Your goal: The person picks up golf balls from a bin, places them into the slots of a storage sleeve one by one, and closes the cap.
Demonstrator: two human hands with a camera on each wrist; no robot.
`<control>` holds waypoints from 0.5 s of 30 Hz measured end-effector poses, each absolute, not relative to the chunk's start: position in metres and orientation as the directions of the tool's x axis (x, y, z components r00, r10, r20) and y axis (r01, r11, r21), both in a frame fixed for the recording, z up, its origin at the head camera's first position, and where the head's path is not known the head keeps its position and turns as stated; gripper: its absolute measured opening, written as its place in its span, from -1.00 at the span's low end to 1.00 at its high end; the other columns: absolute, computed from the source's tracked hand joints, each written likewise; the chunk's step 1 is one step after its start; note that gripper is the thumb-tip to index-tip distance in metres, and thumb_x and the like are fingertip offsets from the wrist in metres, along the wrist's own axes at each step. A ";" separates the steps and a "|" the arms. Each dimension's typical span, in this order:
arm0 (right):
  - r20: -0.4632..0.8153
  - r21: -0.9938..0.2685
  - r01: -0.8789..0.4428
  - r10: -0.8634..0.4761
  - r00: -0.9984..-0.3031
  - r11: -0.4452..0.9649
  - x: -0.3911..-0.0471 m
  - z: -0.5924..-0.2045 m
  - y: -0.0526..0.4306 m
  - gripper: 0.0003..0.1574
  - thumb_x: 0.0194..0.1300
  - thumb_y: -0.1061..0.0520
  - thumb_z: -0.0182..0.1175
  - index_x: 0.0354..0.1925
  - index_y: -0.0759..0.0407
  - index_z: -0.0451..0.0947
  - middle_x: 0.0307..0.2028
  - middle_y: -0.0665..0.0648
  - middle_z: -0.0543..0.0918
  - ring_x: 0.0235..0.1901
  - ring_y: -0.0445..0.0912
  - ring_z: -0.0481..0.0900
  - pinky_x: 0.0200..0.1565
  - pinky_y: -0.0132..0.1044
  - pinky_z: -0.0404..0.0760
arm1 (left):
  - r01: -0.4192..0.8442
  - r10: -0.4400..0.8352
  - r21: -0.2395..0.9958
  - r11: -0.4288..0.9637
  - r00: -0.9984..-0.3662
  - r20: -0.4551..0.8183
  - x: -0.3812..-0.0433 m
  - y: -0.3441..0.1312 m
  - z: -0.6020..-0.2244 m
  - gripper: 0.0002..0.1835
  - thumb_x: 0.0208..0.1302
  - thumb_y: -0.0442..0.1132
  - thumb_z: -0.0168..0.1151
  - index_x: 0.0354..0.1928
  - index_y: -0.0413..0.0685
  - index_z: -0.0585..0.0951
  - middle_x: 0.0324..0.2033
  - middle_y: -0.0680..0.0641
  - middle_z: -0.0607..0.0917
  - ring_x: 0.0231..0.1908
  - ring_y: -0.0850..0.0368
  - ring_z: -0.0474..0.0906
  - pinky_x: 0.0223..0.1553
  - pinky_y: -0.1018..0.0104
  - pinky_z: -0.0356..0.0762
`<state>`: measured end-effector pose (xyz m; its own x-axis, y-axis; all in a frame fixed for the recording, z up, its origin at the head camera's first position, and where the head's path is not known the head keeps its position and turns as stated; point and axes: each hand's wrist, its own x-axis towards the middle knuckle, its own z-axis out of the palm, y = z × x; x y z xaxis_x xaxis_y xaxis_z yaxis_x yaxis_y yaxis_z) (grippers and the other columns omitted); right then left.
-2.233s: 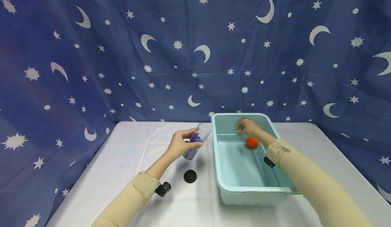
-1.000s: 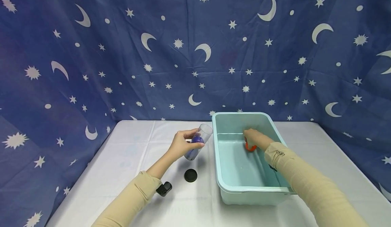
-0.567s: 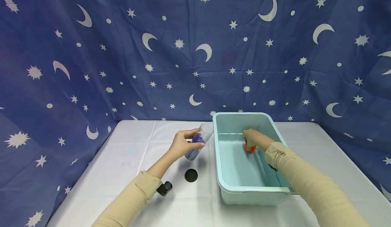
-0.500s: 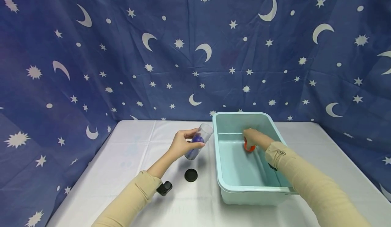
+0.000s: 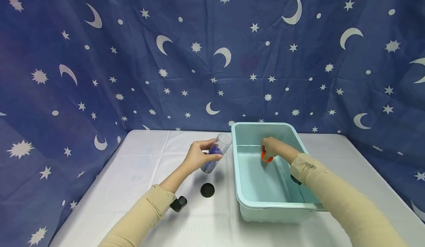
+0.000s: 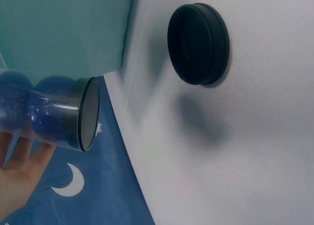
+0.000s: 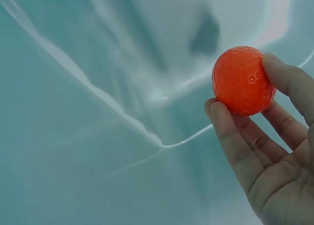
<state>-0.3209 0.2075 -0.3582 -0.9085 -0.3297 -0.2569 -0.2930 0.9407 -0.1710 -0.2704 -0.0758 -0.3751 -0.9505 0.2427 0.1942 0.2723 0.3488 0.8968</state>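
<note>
My left hand [image 5: 196, 158] grips a clear plastic tube [image 5: 223, 140], tilted with its uncovered end up and to the right. Inside sit two blue-purple golf balls [image 6: 53, 107], close to the black-rimmed bottom end seen in the left wrist view. Over in the pale teal tub [image 5: 236, 180], my right hand [image 5: 270, 146] pinches an orange dimpled golf ball [image 7: 244, 80] between thumb and fingertips; a dark shadow falls on the plastic beyond it. A round black cap [image 5: 207, 190] lies on the table below the tube, hollow side showing in the left wrist view.
The tub stands right of the tube on a white-clothed table [image 5: 139, 173], its near wall toward me. A blue curtain [image 5: 186, 55] with stars and moons hangs behind and to the sides. Small black wrist cameras [image 5: 178, 204] sit at the sleeves.
My right hand has come down onto the orange golf ball, pinched it and now shifted slightly left and up with it. The left hand and tube stay nearly still.
</note>
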 end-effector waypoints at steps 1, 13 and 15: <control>-0.250 -0.183 -0.298 -0.337 -0.908 0.937 -0.320 -0.357 0.208 -0.77 -0.07 0.30 0.39 -0.37 0.32 0.56 -0.38 0.19 0.60 -0.41 -0.07 0.49 -0.38 -0.33 0.55 | 0.272 0.246 0.897 0.349 -0.950 0.193 -0.270 -0.076 -0.375 -0.36 -0.05 -0.25 0.48 0.16 -0.11 0.54 -0.02 -0.13 0.69 -0.01 -0.07 0.61 -0.03 0.02 0.59; -0.176 -0.266 -0.345 -0.398 -0.900 0.900 -0.310 -0.337 0.210 -0.74 -0.05 0.29 0.35 -0.31 0.36 0.57 -0.33 0.27 0.60 -0.40 -0.02 0.51 -0.35 -0.29 0.58 | 0.267 0.246 0.897 0.352 -0.951 0.186 -0.270 -0.073 -0.374 -0.38 -0.04 -0.26 0.47 0.16 -0.14 0.54 -0.01 -0.15 0.68 -0.01 -0.08 0.60 -0.03 0.01 0.58; -0.170 -0.287 -0.349 -0.406 -0.898 0.892 -0.307 -0.335 0.211 -0.73 -0.03 0.28 0.35 -0.30 0.37 0.57 -0.31 0.28 0.61 -0.40 -0.02 0.52 -0.34 -0.29 0.59 | 0.268 0.251 0.897 0.351 -0.950 0.186 -0.270 -0.072 -0.375 -0.38 -0.04 -0.27 0.47 0.16 -0.15 0.54 -0.01 -0.16 0.68 -0.01 -0.09 0.60 -0.04 0.02 0.59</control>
